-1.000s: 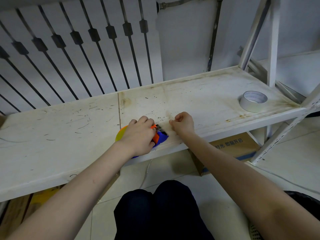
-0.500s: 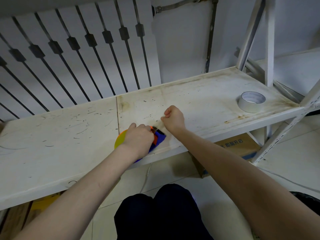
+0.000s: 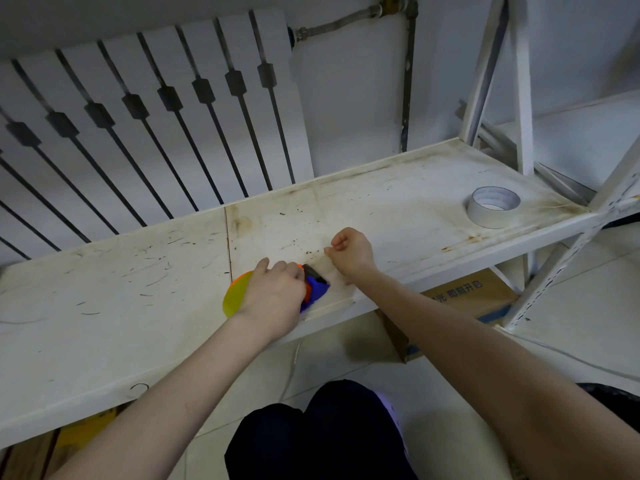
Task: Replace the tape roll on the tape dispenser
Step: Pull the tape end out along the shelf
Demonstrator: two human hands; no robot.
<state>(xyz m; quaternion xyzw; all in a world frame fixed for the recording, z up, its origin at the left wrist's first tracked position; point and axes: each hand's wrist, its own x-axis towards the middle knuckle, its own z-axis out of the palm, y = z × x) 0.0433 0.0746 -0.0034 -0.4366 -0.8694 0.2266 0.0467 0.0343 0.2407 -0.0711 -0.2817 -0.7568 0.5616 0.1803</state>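
Note:
The tape dispenser [image 3: 317, 287], blue and orange with a yellow disc on its left side, lies at the front edge of the white shelf [image 3: 121, 306]. My left hand [image 3: 273, 296] presses down on top of it and hides most of it. My right hand [image 3: 351, 251] is closed just beyond the dispenser's black cutter end, pinching the end of a clear tape strip [image 3: 325, 266] that runs back to the dispenser. A silver-grey tape roll [image 3: 493, 206] lies flat at the right end of the shelf, apart from both hands.
A radiator [image 3: 156, 126] with dark bars stands behind the shelf. White rack posts [image 3: 519, 84] rise at the right. A cardboard box [image 3: 460, 299] sits on the floor under the shelf. My dark-clothed knees [image 3: 322, 438] are below the front edge.
My right hand has drawn away from the dispenser, farther back and right over the shelf, with the tape end pinched. My left hand stays on the dispenser.

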